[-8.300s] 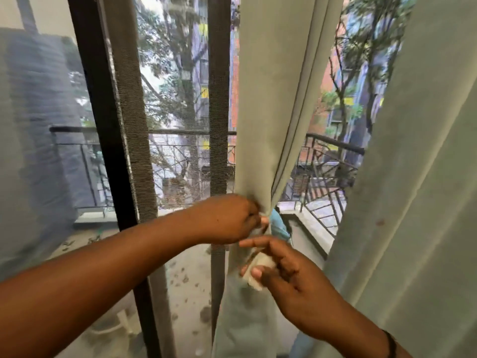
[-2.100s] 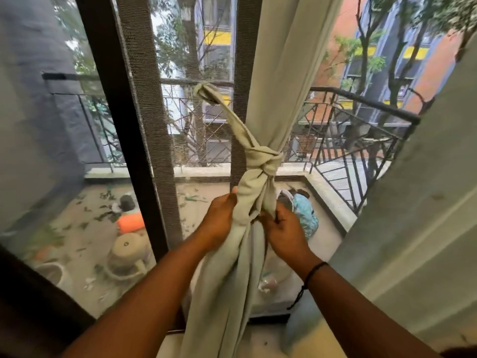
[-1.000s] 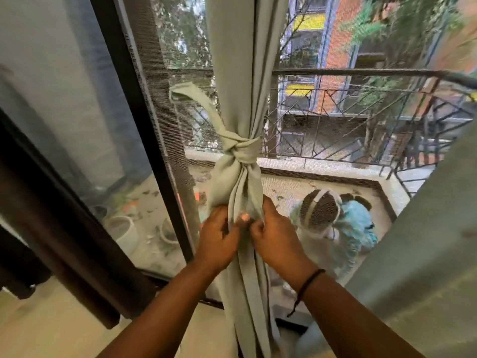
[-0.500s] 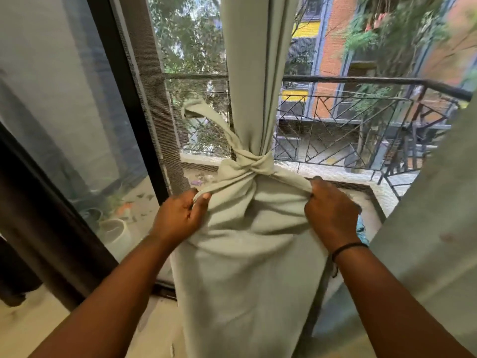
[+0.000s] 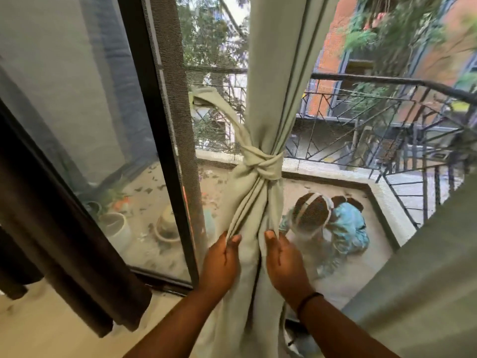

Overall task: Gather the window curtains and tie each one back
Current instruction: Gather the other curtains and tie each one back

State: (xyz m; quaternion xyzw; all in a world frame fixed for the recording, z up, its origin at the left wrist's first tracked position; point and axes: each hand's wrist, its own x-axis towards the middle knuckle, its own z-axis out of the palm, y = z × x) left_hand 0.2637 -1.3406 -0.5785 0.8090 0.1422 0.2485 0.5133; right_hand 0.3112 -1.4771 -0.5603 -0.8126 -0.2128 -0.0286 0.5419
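At the window, one green curtain (image 5: 268,73) hung in the middle, tied with one knot (image 5: 260,165). Below the knot, two hands held it. Left hand (image 5: 220,262) pinched a fold on one side; right hand (image 5: 284,262) gripped the other. A second curtain (image 5: 426,267) hung at the right.

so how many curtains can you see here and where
3: a tied pale curtain in the middle, held by both hands; another pale curtain at the right edge; a dark curtain at left. More may hang out of view.
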